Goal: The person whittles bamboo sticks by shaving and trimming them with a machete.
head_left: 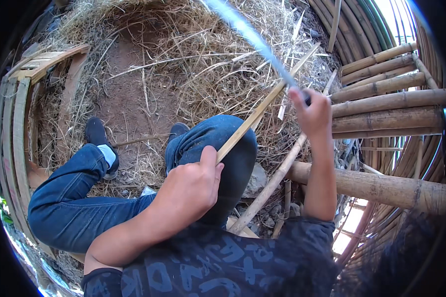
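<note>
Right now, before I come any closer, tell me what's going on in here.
A person in jeans is working with both hands over straw-covered ground. The left hand grips the near end of a split bamboo strip, which slants up and away past the right knee. The right hand holds a long blade, blurred, that crosses the strip in this view; whether they touch is unclear. Bamboo poles are stacked to the right.

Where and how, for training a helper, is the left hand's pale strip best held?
Probably grip the strip by its near end, from the lower left, as the left hand does: it's slender, slants away, and the blurred blade seemingly crosses its far part.
</note>
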The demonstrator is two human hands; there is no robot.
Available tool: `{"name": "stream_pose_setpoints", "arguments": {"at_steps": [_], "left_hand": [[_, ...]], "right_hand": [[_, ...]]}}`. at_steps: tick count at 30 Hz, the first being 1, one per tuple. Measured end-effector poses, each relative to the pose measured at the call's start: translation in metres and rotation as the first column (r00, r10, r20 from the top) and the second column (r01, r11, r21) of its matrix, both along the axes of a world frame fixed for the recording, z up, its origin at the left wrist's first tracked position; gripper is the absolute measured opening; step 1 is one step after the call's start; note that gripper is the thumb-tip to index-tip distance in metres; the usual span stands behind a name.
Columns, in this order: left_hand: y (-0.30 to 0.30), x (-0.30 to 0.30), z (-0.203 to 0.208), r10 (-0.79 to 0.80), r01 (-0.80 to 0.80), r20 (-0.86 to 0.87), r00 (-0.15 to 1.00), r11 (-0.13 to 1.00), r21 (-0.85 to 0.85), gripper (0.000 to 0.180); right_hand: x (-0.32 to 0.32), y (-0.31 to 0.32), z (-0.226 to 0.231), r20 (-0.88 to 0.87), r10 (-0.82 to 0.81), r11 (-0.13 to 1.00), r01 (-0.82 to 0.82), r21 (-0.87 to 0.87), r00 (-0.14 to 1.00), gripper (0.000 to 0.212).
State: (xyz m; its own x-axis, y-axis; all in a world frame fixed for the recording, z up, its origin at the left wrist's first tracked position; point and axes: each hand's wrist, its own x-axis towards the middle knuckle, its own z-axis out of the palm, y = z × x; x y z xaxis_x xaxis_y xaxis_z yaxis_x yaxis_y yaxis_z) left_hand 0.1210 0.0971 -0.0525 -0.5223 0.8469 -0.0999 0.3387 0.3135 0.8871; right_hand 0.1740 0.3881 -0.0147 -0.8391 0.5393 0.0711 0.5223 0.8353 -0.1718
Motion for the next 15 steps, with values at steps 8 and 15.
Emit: {"name": "stream_pose_setpoints", "arguments": {"at_steps": [8,15], "left_hand": [[0.0,0.002,-0.004,-0.017,0.016,-0.026,1.0,1.0,-0.008,0.02],[-0.003,-0.002,0.003,-0.018,0.018,0.002,1.0,1.0,-0.003,0.02]], "right_hand": [[0.002,-0.01,0.004,0.013,-0.059,0.998,0.059,-0.029,0.998,0.075],[-0.014,0.04,0.011,-0.023,-0.059,0.998,0.059,0.014,0.998,0.078]]}}
